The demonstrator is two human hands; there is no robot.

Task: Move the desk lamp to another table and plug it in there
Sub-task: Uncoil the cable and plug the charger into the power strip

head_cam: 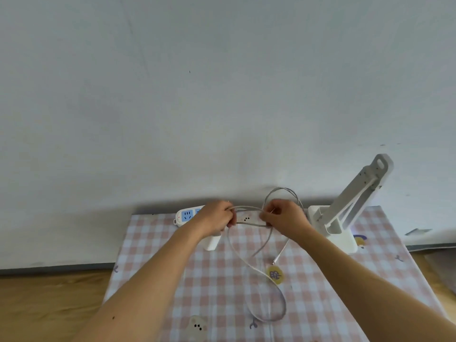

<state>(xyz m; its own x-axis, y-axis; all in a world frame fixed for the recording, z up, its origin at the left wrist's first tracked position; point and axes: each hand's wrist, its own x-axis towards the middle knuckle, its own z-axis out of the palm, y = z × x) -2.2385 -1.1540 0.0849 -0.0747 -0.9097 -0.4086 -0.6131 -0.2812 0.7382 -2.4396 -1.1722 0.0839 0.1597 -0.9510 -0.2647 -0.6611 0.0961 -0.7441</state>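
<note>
At the far left edge of the tabletop (153,280), which is covered by a pink checked cloth (320,304), a white power strip (186,215) with blue sockets lies along the wall. The left hand (217,217) hovers over it, fingers curled round several strands of a white cable (257,269); a white adapter (211,242) shows just below that hand. The cable runs between the hands, arches up in a loop behind the right one and trails in a long loop across the cloth, its small plug end lying free near a yellow print. The right hand (283,218) pinches the cable. Just beside it to the right, the desk lamp (345,213) stands on its white base, folded arm slanting up toward the wall.
</note>
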